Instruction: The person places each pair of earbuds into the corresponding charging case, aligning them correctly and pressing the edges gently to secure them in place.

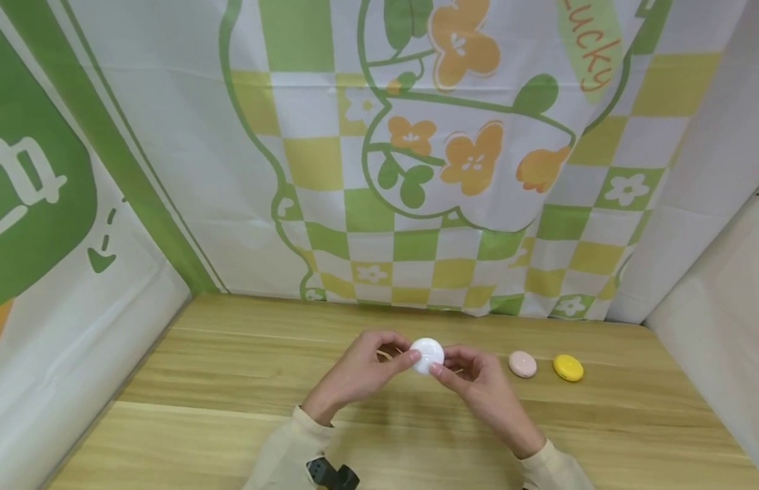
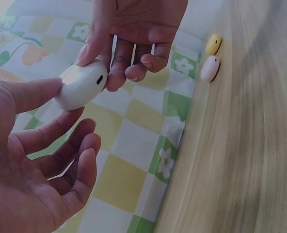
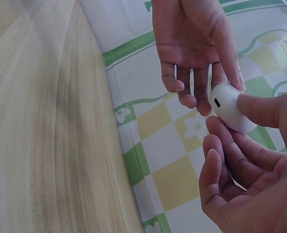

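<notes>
A small, round white case (image 1: 427,354), glossy and rounded like a pebble, is held up between both hands over the wooden table. My left hand (image 1: 365,366) pinches its left edge between thumb and forefinger. On the opposite edge, my right hand (image 1: 485,383) grips it with the thumb in front and fingers behind. The left wrist view shows a dark oblong slot in the side of the white case (image 2: 81,87); the same slot is visible on the case (image 3: 229,108) in the right wrist view. The remaining fingers of both hands are loosely bent.
Right of the hands, a pink round case (image 1: 523,364) and a yellow round case (image 1: 568,367) lie side by side on the wooden table (image 1: 232,361). A printed checkered cloth (image 1: 416,245) hangs along the table's back edge. White sheets stand at both sides.
</notes>
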Motion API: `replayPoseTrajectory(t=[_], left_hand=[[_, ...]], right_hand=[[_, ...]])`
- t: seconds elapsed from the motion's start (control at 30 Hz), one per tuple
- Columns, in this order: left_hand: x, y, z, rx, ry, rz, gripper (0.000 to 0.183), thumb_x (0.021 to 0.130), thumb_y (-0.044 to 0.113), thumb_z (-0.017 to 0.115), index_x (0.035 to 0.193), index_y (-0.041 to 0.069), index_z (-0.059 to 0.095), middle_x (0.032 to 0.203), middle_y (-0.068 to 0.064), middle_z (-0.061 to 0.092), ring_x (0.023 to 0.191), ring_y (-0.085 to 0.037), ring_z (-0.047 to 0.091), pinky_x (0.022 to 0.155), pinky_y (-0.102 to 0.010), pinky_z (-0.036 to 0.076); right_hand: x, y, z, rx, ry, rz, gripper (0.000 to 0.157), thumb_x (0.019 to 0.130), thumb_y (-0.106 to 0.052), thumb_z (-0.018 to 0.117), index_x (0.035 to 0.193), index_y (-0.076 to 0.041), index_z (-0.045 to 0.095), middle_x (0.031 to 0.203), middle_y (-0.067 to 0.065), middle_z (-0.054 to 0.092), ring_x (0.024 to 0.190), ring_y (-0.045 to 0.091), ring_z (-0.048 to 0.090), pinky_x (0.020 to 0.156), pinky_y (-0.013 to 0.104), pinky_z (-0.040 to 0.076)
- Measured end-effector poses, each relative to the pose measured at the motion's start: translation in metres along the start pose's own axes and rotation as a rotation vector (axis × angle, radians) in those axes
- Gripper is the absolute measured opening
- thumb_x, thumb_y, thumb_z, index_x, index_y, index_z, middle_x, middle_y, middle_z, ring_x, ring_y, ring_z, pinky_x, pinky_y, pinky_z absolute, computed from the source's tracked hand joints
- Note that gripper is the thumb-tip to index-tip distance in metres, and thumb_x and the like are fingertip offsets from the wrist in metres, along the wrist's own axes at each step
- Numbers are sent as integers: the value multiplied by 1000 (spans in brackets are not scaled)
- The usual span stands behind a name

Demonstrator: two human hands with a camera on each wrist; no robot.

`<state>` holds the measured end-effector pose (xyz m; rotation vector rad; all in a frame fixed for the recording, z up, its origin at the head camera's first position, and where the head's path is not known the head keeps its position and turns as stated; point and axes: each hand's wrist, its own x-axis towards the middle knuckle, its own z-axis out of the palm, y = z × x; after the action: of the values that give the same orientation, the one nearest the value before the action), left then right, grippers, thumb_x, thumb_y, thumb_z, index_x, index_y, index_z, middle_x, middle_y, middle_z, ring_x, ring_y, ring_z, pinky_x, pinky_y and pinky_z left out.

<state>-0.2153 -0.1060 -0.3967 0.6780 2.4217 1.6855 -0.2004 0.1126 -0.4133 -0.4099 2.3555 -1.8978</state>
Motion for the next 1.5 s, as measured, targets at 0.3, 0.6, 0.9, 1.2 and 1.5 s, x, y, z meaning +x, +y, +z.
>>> replayPoseTrajectory(t=[0.3, 0.6, 0.9, 1.2, 1.5], left_hand=[[0, 1, 1, 19, 59, -32, 23, 101, 24, 66, 102, 3, 73, 100, -6, 70, 88, -18, 63, 75, -35, 52], [0, -1, 6, -7, 64, -47, 23, 100, 24, 66, 100, 2, 73, 101, -6, 69, 89, -20, 62, 74, -34, 50], [-2, -1, 6, 36, 64, -66, 29, 101, 31, 65, 104, 4, 74, 101, -4, 71, 91, -24, 63, 74, -36, 52], [-7, -10, -11, 178, 198, -135, 39, 100, 42, 64, 117, 7, 71, 104, -4, 70, 96, -21, 63, 79, -39, 54], [-10, -27, -26, 407, 328, -150, 34, 99, 32, 68, 117, 3, 70, 110, -12, 65, 98, -29, 60, 83, -45, 51]], right_hand=[[3, 2, 1, -130, 56, -154, 42, 86, -14, 83, 123, -3, 67, 102, 7, 70, 91, 23, 64, 75, 29, 54], [7, 5, 6, -488, 165, -550, 63, 65, -12, 97, 119, -11, 65, 112, 0, 62, 96, 17, 62, 69, 33, 55], [9, 11, 5, -514, 168, -519, 56, 67, -9, 96, 115, -12, 67, 108, -1, 61, 94, 16, 61, 68, 35, 55], [33, 39, -17, -503, 93, -173, 51, 73, -14, 93, 117, -6, 69, 103, 2, 65, 95, 21, 61, 79, 42, 53], [49, 64, -30, -580, 15, -46, 43, 75, -19, 92, 111, -5, 73, 106, 7, 67, 100, 26, 60, 88, 47, 50]])
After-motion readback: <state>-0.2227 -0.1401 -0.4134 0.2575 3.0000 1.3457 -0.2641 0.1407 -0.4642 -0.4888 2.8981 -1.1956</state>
